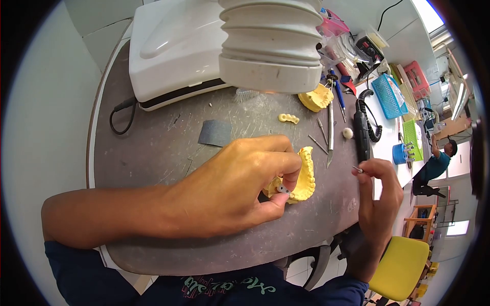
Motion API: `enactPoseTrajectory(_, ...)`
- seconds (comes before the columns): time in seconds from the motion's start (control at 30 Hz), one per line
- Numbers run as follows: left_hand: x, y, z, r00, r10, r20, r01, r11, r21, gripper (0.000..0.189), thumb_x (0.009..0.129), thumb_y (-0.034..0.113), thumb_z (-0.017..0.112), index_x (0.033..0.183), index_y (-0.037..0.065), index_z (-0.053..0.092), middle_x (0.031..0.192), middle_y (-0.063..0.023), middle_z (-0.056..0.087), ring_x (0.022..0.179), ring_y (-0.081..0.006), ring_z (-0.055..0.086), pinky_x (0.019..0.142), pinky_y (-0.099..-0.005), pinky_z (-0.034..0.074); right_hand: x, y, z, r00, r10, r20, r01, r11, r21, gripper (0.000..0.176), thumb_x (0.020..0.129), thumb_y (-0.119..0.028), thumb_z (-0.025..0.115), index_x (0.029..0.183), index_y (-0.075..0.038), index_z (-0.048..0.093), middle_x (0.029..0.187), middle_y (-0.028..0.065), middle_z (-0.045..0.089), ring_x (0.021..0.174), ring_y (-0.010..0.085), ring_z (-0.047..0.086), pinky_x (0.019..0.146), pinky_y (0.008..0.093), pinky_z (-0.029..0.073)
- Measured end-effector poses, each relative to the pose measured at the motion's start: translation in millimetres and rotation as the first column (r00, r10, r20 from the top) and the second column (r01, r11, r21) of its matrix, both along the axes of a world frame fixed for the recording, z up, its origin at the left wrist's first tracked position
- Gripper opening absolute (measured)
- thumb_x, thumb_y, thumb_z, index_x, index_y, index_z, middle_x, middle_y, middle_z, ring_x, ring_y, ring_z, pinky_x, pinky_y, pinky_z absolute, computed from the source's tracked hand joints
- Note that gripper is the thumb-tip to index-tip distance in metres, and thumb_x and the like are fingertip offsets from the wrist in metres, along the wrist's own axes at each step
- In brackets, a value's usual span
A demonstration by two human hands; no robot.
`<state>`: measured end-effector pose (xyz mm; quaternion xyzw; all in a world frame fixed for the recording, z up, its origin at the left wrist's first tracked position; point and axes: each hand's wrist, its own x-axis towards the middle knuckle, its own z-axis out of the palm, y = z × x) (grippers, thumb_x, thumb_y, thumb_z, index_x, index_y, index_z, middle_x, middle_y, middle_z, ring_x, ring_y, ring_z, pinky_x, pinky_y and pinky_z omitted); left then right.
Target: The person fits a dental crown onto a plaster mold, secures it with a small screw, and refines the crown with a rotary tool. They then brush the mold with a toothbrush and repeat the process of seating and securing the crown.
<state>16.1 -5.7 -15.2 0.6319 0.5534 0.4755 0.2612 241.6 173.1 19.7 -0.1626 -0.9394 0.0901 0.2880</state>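
left hand (240,188): fingers pinched on small grey piece (283,189) against yellow dental cast (307,176) | right hand (380,196): clamped on thin bur (357,169) | risk: dropping either tiny part through slack grip

Dental cast (305,178) sits near-centre on worktop (153,168), partly under left hand (240,183); its fingers pinch a small piece (283,189) against the cast's near side. Right hand (380,199) is right of the cast at the worktop edge, bur (357,168) in fingers. Beyond the cast: tooth-row piece (289,118), second cast (316,97) farther right. Sandpaper (214,132) left of those. Loose burs (319,140), knife (330,132), ball (347,133), handpiece (362,135) run rightward. Machine (173,51) far left; suction hose (270,41) over far centre.
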Motion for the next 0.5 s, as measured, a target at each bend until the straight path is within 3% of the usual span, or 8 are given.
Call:
enactPoseTrajectory(0.07,1.1,0.2,0.8,1.0,0.008,-0.021,-0.008,1.0,0.003,0.016,0.078,-0.003,0.073,0.089,0.001,0.062,0.096,-0.0105,0.064,0.089,-0.0259,0.066,0.076,-0.0353,0.054,-4.3,-13.7,20.7,0.998,0.048,-0.029,-0.049,0.999,-0.015,0.016,0.078,0.005,0.077,0.091,0.0,0.069,0.085,0.0127,0.068,0.074,0.0256,0.067,0.067,0.0333,0.053)
enactPoseTrajectory(0.17,1.8,-1.2,3.5,1.0,0.012,-0.006,-0.013,1.0,-0.028,0.017,0.078,-0.003,0.074,0.089,0.0,0.062,0.096,-0.0105,0.064,0.089,-0.026,0.066,0.075,-0.0358,0.054,-17.7,-29.3,38.9,0.961,0.277,0.028,-0.276,0.961,-0.024,0.023,0.072,0.004,0.082,0.093,-0.004,0.076,0.079,0.0086,0.066,0.064,0.019,0.066,0.054,0.0298,0.049)
enactPoseTrajectory(0.27,1.9,-1.2,2.4,0.999,0.018,-0.027,-0.018,1.0,-0.018,0.018,0.078,-0.003,0.075,0.09,0.0,0.062,0.096,-0.0105,0.064,0.089,-0.0264,0.066,0.075,-0.036,0.054,-30.6,-35.0,46.8,0.919,0.383,0.096,-0.382,0.924,-0.026,0.026,0.07,0.001,0.084,0.094,-0.005,0.077,0.078,0.0076,0.064,0.064,0.0186,0.066,0.053,0.0304,0.048)
enactPoseTrajectory(0.5,1.5,-0.2,-0.1,0.999,0.023,-0.025,-0.023,1.0,-0.002,0.019,0.077,-0.001,0.076,0.091,0.0,0.063,0.097,-0.0108,0.065,0.089,-0.0276,0.066,0.077,-0.0366,0.054,-45.6,-37.4,41.1,0.883,0.443,0.153,-0.454,0.89,0.045,0.03,0.067,0.001,0.084,0.095,-0.004,0.075,0.08,0.0057,0.062,0.062,0.0176,0.06,0.05,0.0288,0.047)
